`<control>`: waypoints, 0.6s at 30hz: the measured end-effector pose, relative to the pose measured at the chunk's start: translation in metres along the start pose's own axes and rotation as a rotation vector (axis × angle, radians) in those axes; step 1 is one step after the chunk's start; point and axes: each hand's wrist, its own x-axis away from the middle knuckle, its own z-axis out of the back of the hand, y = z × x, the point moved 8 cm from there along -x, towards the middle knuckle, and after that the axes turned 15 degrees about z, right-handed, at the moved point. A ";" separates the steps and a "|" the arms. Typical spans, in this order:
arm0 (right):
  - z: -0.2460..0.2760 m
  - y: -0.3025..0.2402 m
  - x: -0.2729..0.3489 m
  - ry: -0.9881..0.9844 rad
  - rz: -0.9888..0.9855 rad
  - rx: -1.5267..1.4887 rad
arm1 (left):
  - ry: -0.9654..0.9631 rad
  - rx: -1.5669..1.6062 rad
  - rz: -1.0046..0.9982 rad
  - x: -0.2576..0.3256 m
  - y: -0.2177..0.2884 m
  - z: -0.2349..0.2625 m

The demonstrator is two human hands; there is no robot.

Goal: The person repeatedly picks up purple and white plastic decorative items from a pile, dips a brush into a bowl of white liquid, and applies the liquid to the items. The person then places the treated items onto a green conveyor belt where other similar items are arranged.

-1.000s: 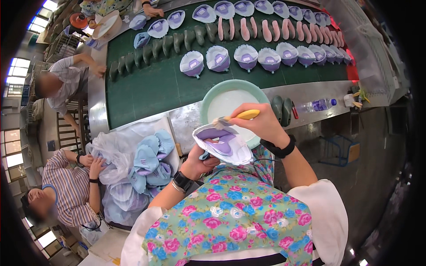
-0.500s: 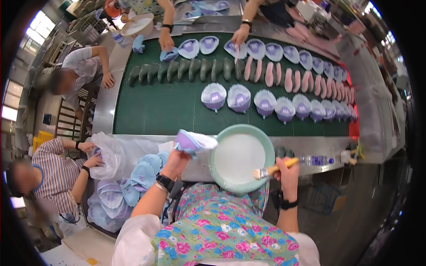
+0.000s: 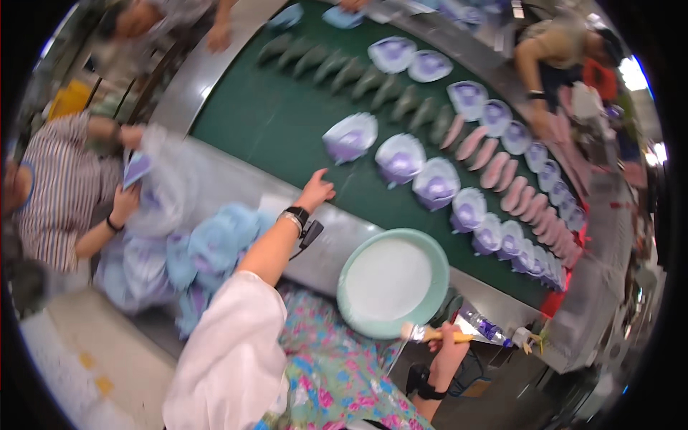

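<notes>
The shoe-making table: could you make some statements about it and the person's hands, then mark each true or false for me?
1. The right hand grips a yellow-handled brush. True.
2. The left hand holds a shoe upper. False: the left hand looks empty.
3. The pale green basin contains white liquid. True.
4. Pink sole-shaped pieces lie between two rows of white-and-purple uppers. True.
5. The light-blue pile sits right of the basin. False: the light-blue pile sits left of it.

One brush (image 3: 430, 334), one basin (image 3: 387, 329), one bottle (image 3: 487, 329); perhaps ten near-row uppers (image 3: 436, 183).
</notes>
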 end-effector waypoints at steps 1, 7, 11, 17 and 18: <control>-0.006 -0.004 0.002 -0.018 0.016 0.037 | 0.092 -0.288 -0.113 0.029 -0.002 0.019; -0.055 -0.042 -0.020 -0.215 0.231 -0.037 | 0.697 -0.976 -0.432 0.216 0.001 0.164; -0.081 -0.048 -0.015 -0.316 0.213 -0.061 | 0.853 -1.239 -0.489 0.251 0.013 0.189; -0.088 -0.062 0.013 -0.401 0.269 0.053 | 0.466 -1.058 0.037 0.125 -0.013 0.280; -0.085 -0.061 0.017 -0.396 0.275 0.075 | 0.374 -1.058 0.050 0.115 -0.016 0.289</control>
